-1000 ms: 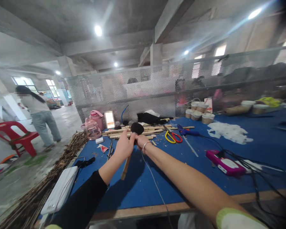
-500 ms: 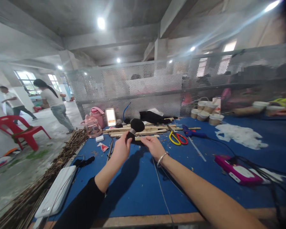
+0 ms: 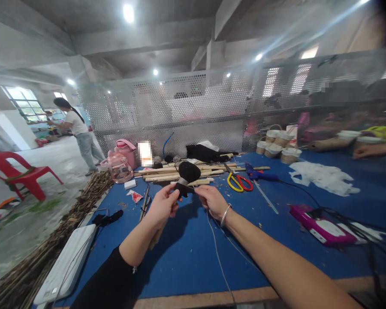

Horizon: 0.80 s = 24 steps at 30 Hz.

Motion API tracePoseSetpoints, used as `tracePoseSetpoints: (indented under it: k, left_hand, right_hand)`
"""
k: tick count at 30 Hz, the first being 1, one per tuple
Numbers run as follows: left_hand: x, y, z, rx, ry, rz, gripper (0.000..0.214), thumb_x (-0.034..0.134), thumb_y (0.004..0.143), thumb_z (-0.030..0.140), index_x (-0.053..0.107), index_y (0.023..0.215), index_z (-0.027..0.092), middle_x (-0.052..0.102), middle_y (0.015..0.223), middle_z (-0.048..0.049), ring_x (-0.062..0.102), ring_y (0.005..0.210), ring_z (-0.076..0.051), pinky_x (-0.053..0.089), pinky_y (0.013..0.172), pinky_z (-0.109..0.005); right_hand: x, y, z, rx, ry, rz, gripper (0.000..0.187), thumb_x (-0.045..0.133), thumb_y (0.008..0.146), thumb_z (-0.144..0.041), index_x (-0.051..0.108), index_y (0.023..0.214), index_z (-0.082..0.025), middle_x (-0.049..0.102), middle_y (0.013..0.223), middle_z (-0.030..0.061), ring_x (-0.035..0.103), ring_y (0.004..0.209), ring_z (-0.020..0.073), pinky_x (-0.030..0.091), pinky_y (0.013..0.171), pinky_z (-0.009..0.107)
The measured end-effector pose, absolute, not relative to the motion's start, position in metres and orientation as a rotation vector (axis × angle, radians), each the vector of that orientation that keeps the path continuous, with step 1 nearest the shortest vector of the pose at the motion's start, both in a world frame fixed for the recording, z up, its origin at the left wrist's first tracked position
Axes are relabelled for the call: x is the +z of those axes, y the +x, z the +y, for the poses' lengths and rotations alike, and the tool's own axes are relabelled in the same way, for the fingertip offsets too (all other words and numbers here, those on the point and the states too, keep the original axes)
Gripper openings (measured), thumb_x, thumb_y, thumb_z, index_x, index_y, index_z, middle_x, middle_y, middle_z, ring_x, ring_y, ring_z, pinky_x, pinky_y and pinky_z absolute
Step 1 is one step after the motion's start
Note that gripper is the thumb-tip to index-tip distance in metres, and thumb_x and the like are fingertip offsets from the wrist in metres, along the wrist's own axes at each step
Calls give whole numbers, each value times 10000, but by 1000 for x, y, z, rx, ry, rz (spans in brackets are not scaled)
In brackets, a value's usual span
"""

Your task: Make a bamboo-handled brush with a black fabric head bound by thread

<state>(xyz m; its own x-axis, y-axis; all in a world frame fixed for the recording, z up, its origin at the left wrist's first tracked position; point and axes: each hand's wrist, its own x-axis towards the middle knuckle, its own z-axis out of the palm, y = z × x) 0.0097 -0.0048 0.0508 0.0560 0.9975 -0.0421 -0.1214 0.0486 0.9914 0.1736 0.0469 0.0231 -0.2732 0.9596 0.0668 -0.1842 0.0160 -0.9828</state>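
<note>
My left hand (image 3: 162,204) is closed around the lower part of a black, round-headed fabric piece (image 3: 189,171) with a grey band below its head. A pale stick (image 3: 156,237) shows under that hand; whether it joins the piece is hidden. My right hand (image 3: 212,201), wearing a silver bangle (image 3: 225,214), pinches something thin at the piece's right side, seemingly a strand or flap of its black material. Thin grey wire (image 3: 217,253) trails below my right hand to the table's front edge. Both hands are raised over the blue tabletop (image 3: 183,266).
Behind my hands lie pale sticks (image 3: 164,175), scissors (image 3: 239,182) and a blue glue gun (image 3: 260,175). A white power bank (image 3: 67,264) is at left, a magenta device (image 3: 321,225) at right. Dry stalks (image 3: 61,214) line the left side. A person (image 3: 79,128) stands beyond.
The black piece has tilted, its head turning slightly right, and the stick under my left hand has come into view. My right hand has shifted a little right and down. The background person has turned.
</note>
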Motion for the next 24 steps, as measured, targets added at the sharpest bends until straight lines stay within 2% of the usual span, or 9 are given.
tracePoseSetpoints:
  k: [5, 10, 13, 15, 17, 19, 21, 22, 24]
  left_hand:
    - [58, 9, -15, 1107, 907, 806, 329, 663, 740, 368, 513, 960, 176, 510, 698, 21, 364, 407, -8, 217, 332, -99]
    - [51, 16, -22, 979, 631, 571, 139, 559, 819, 272, 495, 870, 159, 473, 662, 22, 307, 380, 1, 175, 312, -80]
    - [40, 17, -24, 798, 467, 532, 262, 425, 883, 330, 468, 719, 132, 305, 504, 62, 179, 341, 0, 131, 301, -81]
    - [33, 17, -24, 715, 405, 529, 346, 359, 905, 353, 452, 659, 129, 207, 469, 83, 111, 334, -1, 107, 299, -83]
    - [30, 18, -22, 723, 394, 520, 319, 340, 911, 311, 490, 705, 119, 232, 476, 80, 105, 330, -2, 101, 301, -84]
    - [29, 19, -19, 733, 440, 586, 267, 346, 903, 280, 520, 780, 120, 310, 493, 65, 156, 318, -9, 127, 297, -96]
    - [31, 19, -16, 777, 556, 811, 283, 349, 897, 337, 525, 819, 131, 412, 525, 31, 298, 331, -39, 228, 305, -126]
    - [33, 18, -15, 865, 650, 974, 304, 345, 895, 383, 522, 844, 140, 472, 567, 7, 395, 376, -67, 302, 333, -151]
    - [36, 17, -16, 1176, 936, 1312, 338, 336, 892, 445, 511, 946, 161, 580, 750, -52, 564, 593, -135, 449, 475, -219]
  right_hand:
    - [24, 170, 45, 1563, -789, -1263, 376, 700, 604, -443, 422, 537, -199, 244, 358, -111, 148, 329, 35, 70, 359, 225]
    - [25, 169, 41, 1714, -658, -1166, 422, 770, 530, -466, 468, 642, -193, 291, 398, -119, 163, 332, 27, 68, 337, 197]
    - [21, 170, 41, 1844, -609, -1152, 428, 794, 518, -442, 503, 713, -196, 280, 409, -128, 138, 328, 20, 54, 336, 188]
    - [17, 174, 42, 1979, -612, -1167, 416, 802, 525, -413, 506, 716, -192, 264, 413, -132, 123, 333, 13, 43, 346, 180]
    - [14, 177, 45, 2063, -625, -1153, 417, 815, 507, -382, 494, 690, -188, 254, 411, -133, 122, 339, 10, 38, 355, 174]
    - [12, 180, 46, 2068, -624, -1126, 422, 822, 492, -359, 472, 654, -187, 239, 403, -135, 119, 342, 10, 37, 357, 174]
    - [12, 180, 47, 2025, -620, -1123, 409, 811, 514, -352, 456, 633, -186, 218, 398, -137, 108, 345, 11, 37, 355, 177]
    - [13, 178, 47, 1995, -629, -1131, 393, 801, 533, -352, 463, 641, -183, 215, 401, -138, 102, 346, 11, 37, 354, 178]
    - [14, 174, 45, 1915, -667, -1142, 366, 788, 556, -352, 498, 694, -175, 217, 413, -140, 97, 346, 10, 35, 352, 179]
